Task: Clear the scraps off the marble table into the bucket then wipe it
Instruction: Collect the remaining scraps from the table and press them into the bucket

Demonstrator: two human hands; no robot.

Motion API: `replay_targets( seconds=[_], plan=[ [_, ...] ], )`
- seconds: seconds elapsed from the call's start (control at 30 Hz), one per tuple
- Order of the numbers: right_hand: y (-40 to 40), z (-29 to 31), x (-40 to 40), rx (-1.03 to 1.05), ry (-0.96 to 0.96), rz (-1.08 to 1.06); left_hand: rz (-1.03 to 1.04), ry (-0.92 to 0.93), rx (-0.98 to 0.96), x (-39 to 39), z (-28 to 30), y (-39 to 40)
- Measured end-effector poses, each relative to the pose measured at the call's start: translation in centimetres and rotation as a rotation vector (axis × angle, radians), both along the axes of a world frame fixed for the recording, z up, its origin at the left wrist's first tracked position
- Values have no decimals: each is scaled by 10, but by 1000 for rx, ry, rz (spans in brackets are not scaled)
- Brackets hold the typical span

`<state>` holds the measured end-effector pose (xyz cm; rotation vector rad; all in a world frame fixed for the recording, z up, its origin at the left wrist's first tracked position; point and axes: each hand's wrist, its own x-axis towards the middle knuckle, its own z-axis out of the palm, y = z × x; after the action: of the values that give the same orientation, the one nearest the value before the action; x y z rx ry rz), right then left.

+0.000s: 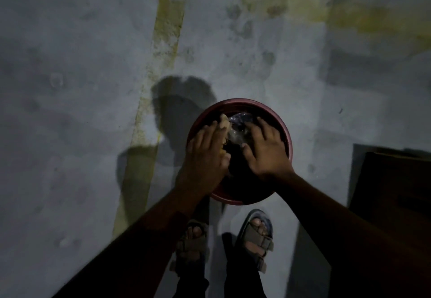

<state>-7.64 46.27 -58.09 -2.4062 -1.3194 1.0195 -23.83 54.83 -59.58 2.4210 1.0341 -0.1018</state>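
1. Both my hands are over the bucket (239,150), just below centre of the frame, so I judge I'm in the dumping stretch: scraps going in, wiping not yet begun.
2. My left hand (205,155) sits over the left rim, fingers close together and curled round a pale yellowish scrap (225,121) that pokes out past my fingertips toward the top of the bucket.
3. My right hand (264,148) hovers over the right half, fingers spread and fairly straight, nothing pinched that I can make out.
4. Between my hands there's crumpled shiny plastic (240,122) already lying inside, so some clearing looks done.
5. The marble table isn't in view, so I can't tell how much is left on it; the wipe is surely still to come, and I see no cloth.
6. The bucket itself: round, dark red rim, very dark inside, upright on the grey floor (81,111), just above my sandals (255,239) at the bottom centre.
7. It's dim and blurry, so finer detail escapes me.
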Motion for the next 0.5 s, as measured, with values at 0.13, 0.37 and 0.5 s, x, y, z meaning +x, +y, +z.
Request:
replay_targets(
  seconds=[0.13,0.37,0.5],
  plan=[
    [9,-38,-11,-226,-8,221,-226,166,9,0,-46,1],
    [3,-51,-15,-194,-36,238,-208,184,42,9,-52,-3],
    [-9,10,-20,-73,-89,133,-186,130,156,0,8,-6]
  ],
)
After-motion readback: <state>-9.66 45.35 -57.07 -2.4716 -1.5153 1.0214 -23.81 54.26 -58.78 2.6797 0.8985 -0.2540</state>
